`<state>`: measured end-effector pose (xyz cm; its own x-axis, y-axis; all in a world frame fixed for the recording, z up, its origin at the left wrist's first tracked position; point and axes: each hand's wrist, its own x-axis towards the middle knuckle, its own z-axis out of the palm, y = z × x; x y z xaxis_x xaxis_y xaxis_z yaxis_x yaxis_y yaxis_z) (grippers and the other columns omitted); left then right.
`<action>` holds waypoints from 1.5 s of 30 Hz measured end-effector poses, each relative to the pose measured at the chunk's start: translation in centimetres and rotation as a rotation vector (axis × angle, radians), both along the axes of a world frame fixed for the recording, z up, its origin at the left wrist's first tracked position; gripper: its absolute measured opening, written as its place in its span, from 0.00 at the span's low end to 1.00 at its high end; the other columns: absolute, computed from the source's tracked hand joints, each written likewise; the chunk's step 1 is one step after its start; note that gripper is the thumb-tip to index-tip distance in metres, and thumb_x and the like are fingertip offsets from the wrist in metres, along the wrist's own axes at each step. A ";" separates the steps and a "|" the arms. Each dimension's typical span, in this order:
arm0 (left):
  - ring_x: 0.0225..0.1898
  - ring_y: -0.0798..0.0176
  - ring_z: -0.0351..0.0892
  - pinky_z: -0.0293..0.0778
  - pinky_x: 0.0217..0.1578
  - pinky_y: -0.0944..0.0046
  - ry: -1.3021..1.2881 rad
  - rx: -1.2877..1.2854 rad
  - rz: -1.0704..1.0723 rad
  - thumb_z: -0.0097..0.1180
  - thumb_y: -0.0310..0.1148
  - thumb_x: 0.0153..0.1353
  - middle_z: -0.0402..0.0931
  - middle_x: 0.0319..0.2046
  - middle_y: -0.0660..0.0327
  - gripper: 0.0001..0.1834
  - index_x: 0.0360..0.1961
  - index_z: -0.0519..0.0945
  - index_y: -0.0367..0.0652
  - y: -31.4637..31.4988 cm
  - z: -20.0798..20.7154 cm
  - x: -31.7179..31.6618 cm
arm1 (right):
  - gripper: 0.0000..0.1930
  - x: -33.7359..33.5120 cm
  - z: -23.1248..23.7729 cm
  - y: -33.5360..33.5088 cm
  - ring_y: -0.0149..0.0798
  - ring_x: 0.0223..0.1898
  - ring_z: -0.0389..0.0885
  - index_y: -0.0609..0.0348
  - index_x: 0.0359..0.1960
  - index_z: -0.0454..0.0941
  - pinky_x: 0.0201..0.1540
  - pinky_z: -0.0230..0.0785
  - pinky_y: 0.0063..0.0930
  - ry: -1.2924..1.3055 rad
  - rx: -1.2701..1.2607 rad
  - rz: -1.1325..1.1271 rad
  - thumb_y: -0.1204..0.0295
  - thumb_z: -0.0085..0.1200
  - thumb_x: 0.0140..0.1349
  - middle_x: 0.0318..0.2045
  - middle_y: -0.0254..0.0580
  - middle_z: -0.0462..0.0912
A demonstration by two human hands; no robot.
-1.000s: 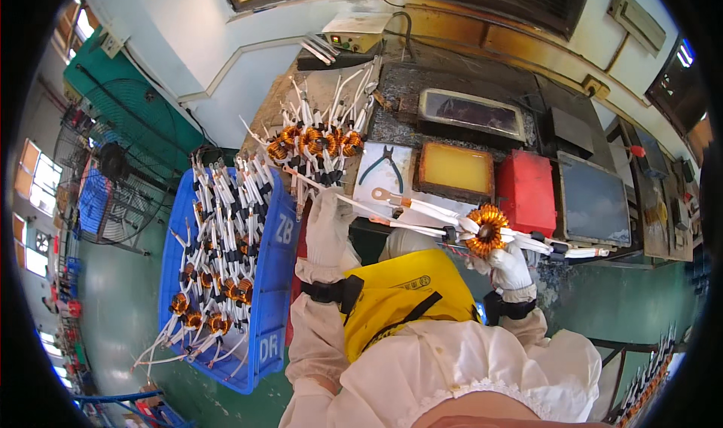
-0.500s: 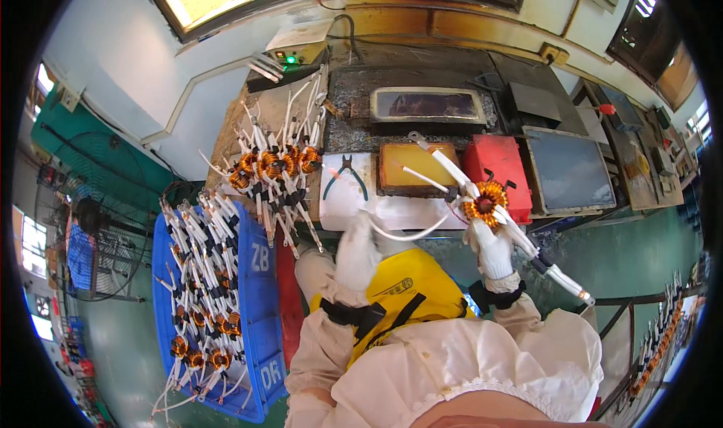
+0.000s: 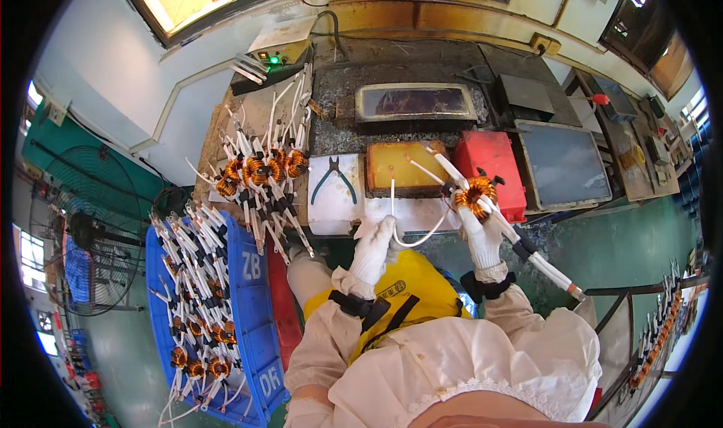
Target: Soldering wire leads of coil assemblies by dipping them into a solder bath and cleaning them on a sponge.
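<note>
My gloved right hand (image 3: 483, 241) is closed around a toroidal coil (image 3: 476, 195) wound with copper wire, holding it above the front edge of the bench. Thick white-sleeved leads run from the coil, one up and left, another down to the right with a black band and a metal lug at its tip. A thinner white wire loops from the coil to my gloved left hand (image 3: 373, 249), which pinches it. The bare end of that wire points up in front of the amber-filled tray (image 3: 370, 173); whether it touches the tray I cannot tell.
Pliers (image 3: 334, 178) lie on white paper. A red box (image 3: 491, 173) and a metal-framed pan (image 3: 414, 114) sit on the bench. More coils (image 3: 260, 168) are piled at the left, above a blue crate (image 3: 260, 330) full of them. A fan (image 3: 86, 236) stands far left.
My left hand has turned the thin wire so its end now points up toward the amber tray. The right hand still holds the coil, shifted slightly left in view.
</note>
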<state>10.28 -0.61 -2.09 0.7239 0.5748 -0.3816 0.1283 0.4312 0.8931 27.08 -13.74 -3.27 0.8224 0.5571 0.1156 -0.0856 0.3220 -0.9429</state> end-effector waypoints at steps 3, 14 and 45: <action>0.18 0.78 0.64 0.62 0.20 0.78 0.182 -0.038 0.067 0.47 0.53 0.60 0.66 0.18 0.71 0.21 0.27 0.74 0.46 1.2 -1.9 1.0 | 0.18 0.4 -0.4 0.0 0.36 0.45 0.74 0.63 0.50 0.65 0.50 0.69 0.30 -0.315 -0.313 -0.010 0.77 0.50 0.57 0.46 0.46 0.73; 0.17 0.76 0.63 0.60 0.19 0.75 0.103 -0.106 0.165 0.51 0.55 0.57 0.67 0.17 0.70 0.20 0.24 0.74 0.48 2.7 -3.1 2.0 | 0.21 1.4 -3.9 0.8 0.45 0.49 0.72 0.61 0.50 0.66 0.54 0.64 0.42 -0.280 -0.405 -0.049 0.58 0.38 0.63 0.49 0.48 0.72; 0.12 0.77 0.61 0.57 0.14 0.78 0.060 -0.205 0.171 0.49 0.49 0.61 0.65 0.13 0.71 0.17 0.24 0.73 0.48 0.9 -1.0 1.9 | 0.20 -0.6 1.0 1.4 0.37 0.33 0.79 0.63 0.38 0.73 0.36 0.71 0.27 -0.623 -0.510 -0.265 0.67 0.65 0.46 0.33 0.40 0.80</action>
<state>12.13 0.30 -3.10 0.5954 0.5935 -0.5416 0.0877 0.6221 0.7780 26.50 -12.39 -2.30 0.8027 0.4617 0.3776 0.5159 -0.2199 -0.8279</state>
